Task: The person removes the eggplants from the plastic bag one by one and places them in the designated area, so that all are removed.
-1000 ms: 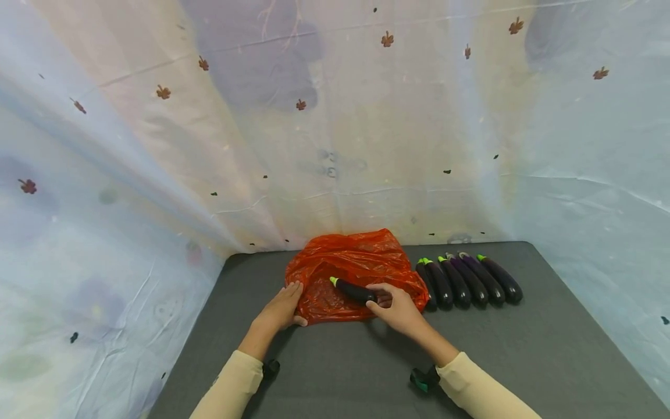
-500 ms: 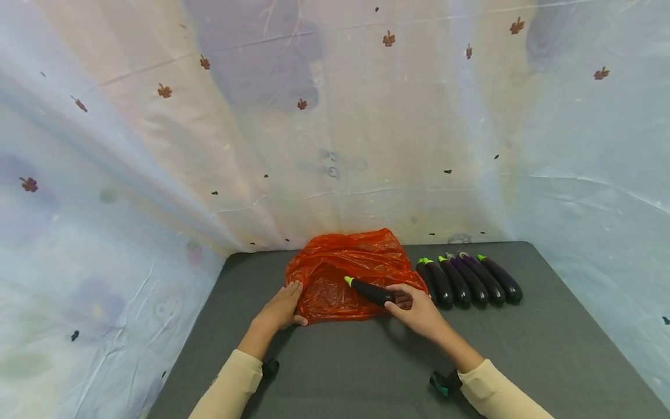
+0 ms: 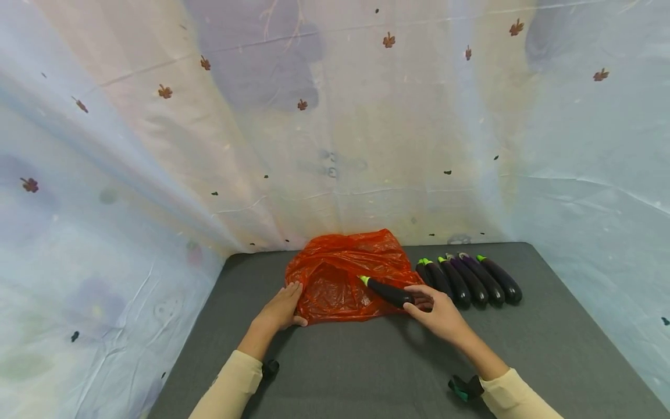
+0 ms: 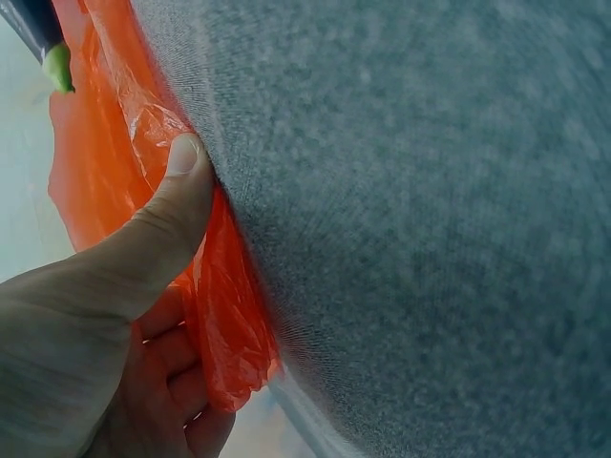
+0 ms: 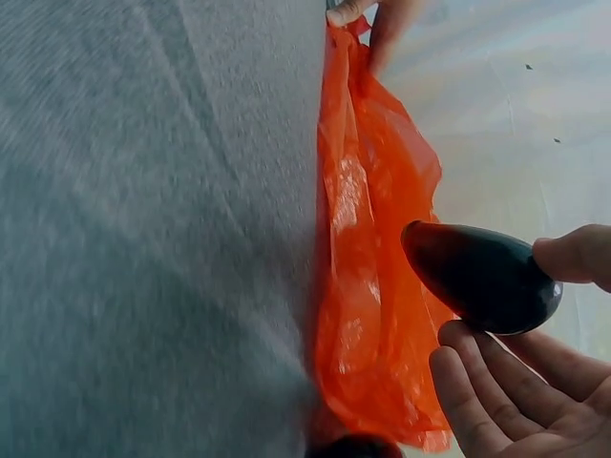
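Observation:
A red plastic bag [image 3: 335, 291] lies spread on the dark grey table, its mouth facing the person. At its left edge, my left hand [image 3: 281, 305] holds the film, which runs between thumb and fingers in the left wrist view. My right hand [image 3: 437, 314] pinches the blunt end of a dark purple eggplant [image 3: 389, 293]. The vegetable is held over the bag's right front part, its green stem end [image 4: 59, 69] pointing left and away. In the right wrist view, the thumb is on one side of the eggplant [image 5: 482, 277] and the fingertips on the other.
Several more eggplants [image 3: 473, 282] lie side by side in a row right of the bag, stems toward the back. Behind the table [image 3: 356, 372] hangs a pale patterned curtain [image 3: 335, 134] that also runs along both sides.
My right hand has moved to the right, carrying the eggplant from the bag's middle to its right front edge. The left hand has stayed at the bag's left edge.

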A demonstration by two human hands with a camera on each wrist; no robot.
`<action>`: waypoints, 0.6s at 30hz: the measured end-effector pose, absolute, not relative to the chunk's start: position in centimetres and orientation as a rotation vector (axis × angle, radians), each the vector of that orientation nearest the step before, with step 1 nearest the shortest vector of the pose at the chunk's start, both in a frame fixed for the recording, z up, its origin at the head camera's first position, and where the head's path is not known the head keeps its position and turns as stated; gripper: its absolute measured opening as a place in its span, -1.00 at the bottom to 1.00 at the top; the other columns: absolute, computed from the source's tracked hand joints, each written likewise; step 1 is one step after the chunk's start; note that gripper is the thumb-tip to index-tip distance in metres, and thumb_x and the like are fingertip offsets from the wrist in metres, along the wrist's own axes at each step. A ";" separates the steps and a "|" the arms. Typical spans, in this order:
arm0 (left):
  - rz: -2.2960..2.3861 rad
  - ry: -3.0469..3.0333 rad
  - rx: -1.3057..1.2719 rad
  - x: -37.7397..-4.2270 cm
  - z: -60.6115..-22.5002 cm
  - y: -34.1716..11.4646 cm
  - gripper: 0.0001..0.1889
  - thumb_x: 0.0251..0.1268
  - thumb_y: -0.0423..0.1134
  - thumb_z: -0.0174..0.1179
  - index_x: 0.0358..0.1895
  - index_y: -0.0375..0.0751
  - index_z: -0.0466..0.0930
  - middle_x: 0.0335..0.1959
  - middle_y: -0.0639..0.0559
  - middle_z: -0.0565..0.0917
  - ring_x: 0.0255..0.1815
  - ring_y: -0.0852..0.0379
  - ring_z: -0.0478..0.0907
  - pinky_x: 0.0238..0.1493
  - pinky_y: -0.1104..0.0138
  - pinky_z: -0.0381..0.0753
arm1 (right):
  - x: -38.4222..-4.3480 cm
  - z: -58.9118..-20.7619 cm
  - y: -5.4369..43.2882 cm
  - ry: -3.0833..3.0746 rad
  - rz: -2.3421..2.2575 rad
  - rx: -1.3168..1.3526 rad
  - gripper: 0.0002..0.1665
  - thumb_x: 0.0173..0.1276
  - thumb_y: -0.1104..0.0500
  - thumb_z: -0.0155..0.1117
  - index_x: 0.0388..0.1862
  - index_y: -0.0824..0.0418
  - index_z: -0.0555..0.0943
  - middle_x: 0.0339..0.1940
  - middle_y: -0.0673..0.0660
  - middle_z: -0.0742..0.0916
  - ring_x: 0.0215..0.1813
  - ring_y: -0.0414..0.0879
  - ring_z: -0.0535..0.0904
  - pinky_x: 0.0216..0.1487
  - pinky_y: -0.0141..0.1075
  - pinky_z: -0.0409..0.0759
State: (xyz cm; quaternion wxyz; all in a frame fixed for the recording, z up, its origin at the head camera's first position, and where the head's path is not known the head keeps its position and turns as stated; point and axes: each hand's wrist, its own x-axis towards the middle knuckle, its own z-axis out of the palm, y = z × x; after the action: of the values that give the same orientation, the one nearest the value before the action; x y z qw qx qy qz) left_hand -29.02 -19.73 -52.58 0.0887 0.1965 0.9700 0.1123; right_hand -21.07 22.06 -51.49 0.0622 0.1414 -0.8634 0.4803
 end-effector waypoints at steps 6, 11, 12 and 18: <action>0.345 2.879 0.565 -28.9 -52.5 -19.7 0.08 0.27 -0.03 0.53 0.67 -0.50 0.10 0.72 -0.40 0.12 0.75 -0.30 0.04 0.72 -0.10 0.04 | -20.5 -51.2 23.3 -2.595 1.429 0.434 -0.49 0.54 0.06 0.46 0.36 0.22 0.66 0.15 0.21 0.78 0.08 0.09 0.75 0.16 0.12 0.74; 0.341 2.877 0.562 -28.9 -52.6 -19.7 0.08 0.27 -0.03 0.53 0.67 -0.50 0.11 0.72 -0.40 0.12 0.75 -0.30 0.04 0.72 -0.10 0.06 | -20.1 -50.9 24.3 -2.582 1.420 0.442 -0.51 0.54 0.09 0.45 0.36 0.22 0.66 0.14 0.21 0.79 0.09 0.12 0.75 0.17 0.15 0.73; 0.340 2.877 0.562 -28.9 -52.6 -19.8 0.08 0.27 -0.03 0.53 0.67 -0.50 0.10 0.72 -0.40 0.12 0.75 -0.30 0.04 0.72 -0.10 0.06 | -20.0 -50.9 24.5 -2.583 1.416 0.433 -0.51 0.54 0.09 0.45 0.36 0.22 0.66 0.13 0.22 0.79 0.09 0.12 0.75 0.17 0.14 0.73; 0.336 2.878 0.567 -29.1 -52.8 -19.9 0.08 0.28 -0.02 0.52 0.68 -0.49 0.10 0.72 -0.39 0.11 0.75 -0.30 0.04 0.72 -0.09 0.06 | -19.8 -50.4 25.6 -2.585 1.397 0.367 -0.51 0.56 0.06 0.43 0.38 0.18 0.65 0.14 0.21 0.78 0.11 0.13 0.74 0.17 0.02 0.75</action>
State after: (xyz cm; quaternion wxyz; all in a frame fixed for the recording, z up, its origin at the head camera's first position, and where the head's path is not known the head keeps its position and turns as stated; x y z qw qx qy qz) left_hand -29.06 -19.87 -52.83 0.0942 0.1912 0.9704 0.1134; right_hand -19.78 25.60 -50.37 0.0902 0.1233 -0.8693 0.4700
